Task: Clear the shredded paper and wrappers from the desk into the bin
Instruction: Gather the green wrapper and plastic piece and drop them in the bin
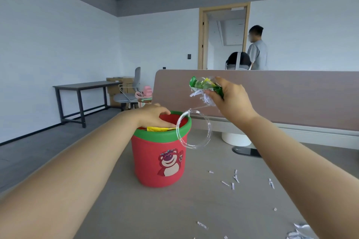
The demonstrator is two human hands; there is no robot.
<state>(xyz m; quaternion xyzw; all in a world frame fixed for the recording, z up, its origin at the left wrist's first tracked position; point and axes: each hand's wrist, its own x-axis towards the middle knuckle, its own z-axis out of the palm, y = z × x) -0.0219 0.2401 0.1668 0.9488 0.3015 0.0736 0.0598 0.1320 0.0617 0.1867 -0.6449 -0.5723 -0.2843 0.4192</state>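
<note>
The right hand [231, 99] has its grip closed on a green wrapper [206, 84] and shredded paper [198, 96], up and right of the bin [161, 153]. The left hand [155, 116] presses a yellow wrapper [159, 128] into the bin's mouth. Paper scraps [236, 178] lie on the table [174, 209].

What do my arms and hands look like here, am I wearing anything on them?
Both arms are bare from the bottom of the frame to the fingers: no sleeves, gloves, watch or bracelets show. The left hand and right hand carry no visible rings or markings.
</note>
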